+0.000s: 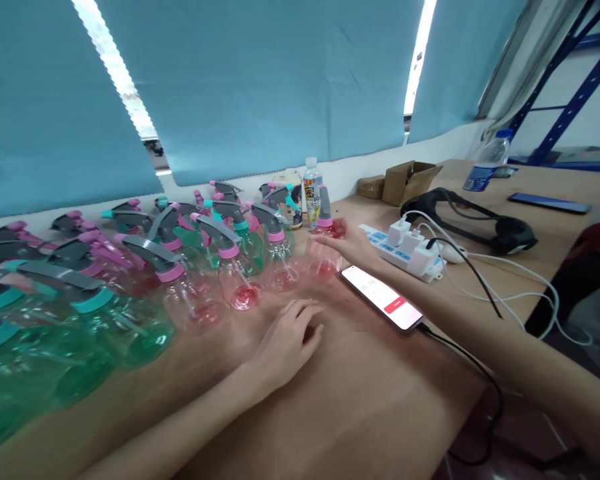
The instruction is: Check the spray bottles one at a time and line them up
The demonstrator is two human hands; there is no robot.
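Observation:
My right hand (347,241) reaches across to a clear pink spray bottle (325,223) with a pink collar and grey trigger head, its fingers around the upper body. The bottle stands upright at the right end of a group of spray bottles. On the tabletop rests my left hand (293,337), empty, with loosely curved fingers and the thumb apart. Nearest to it are a pink spray bottle (240,283) and another pink one (281,267). Green spray bottles (147,337) with teal collars crowd the left side, several of them overlapping.
A lit phone (383,299) on a black cable lies beside my right forearm. Further right are a power strip (380,240) with white chargers, a black headset (470,220) and a water bottle (487,163). An open cardboard box (405,183) stands near the wall.

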